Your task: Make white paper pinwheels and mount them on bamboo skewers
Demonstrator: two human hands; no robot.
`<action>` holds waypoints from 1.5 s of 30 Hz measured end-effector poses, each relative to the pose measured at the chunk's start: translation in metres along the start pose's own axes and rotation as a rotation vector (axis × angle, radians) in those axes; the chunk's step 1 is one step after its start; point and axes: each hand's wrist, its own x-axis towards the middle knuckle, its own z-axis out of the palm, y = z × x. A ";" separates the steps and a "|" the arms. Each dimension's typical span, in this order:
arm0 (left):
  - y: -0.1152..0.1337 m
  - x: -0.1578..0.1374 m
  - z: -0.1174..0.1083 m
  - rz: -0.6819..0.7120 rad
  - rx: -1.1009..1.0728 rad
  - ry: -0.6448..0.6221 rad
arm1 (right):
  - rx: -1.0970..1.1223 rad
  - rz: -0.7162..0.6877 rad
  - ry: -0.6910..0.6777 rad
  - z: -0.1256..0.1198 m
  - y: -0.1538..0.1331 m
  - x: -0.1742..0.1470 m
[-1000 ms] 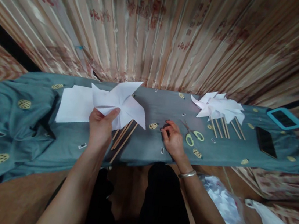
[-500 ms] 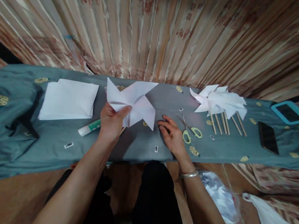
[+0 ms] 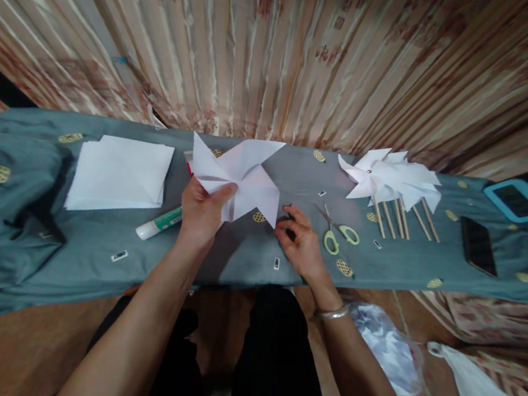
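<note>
My left hand is closed on a white paper pinwheel, thumb pressed at its centre where the folded points meet. Just right of the pinwheel, my right hand rests low over the cloth, thumb and a finger pinched together; whatever lies between them is too small to make out. A glue stick with a green label lies partly behind my left wrist. Scissors with light green handles lie right of my right hand, blades slightly apart.
A stack of white paper lies on the left of the grey-green cloth. Several finished pinwheels on wooden sticks lie to the right, beside a black phone and a blue-framed device. Plastic bags are on the floor.
My right hand's fingers have drawn together into a pinch on the cloth. My left hand keeps its hold on the pinwheel; the view has shifted slightly.
</note>
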 end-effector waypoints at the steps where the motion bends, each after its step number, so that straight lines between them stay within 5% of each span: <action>1: 0.000 0.000 0.000 -0.001 0.004 0.001 | 0.009 0.005 -0.016 0.000 0.001 0.000; 9: 0.002 0.001 -0.002 -0.011 -0.005 -0.023 | 0.098 0.093 -0.089 -0.012 0.014 0.015; 15: 0.004 0.002 -0.001 0.007 -0.009 -0.024 | 0.062 0.066 0.018 -0.022 -0.001 0.004; 28: -0.010 0.000 -0.007 -0.018 0.103 -0.021 | -0.541 -0.120 -0.135 -0.007 -0.031 -0.009; 31: -0.009 0.000 -0.010 -0.023 0.106 -0.034 | -0.378 -0.097 -0.057 -0.013 -0.024 -0.011; 36: -0.009 0.000 -0.014 -0.016 0.148 -0.060 | 0.170 0.160 0.249 -0.041 -0.041 0.000; 41: -0.008 -0.003 -0.014 -0.009 0.213 -0.077 | 0.569 0.120 0.184 -0.038 -0.091 0.017; 45: -0.004 -0.010 -0.008 0.001 0.273 -0.113 | 0.516 0.086 0.179 -0.021 -0.095 0.013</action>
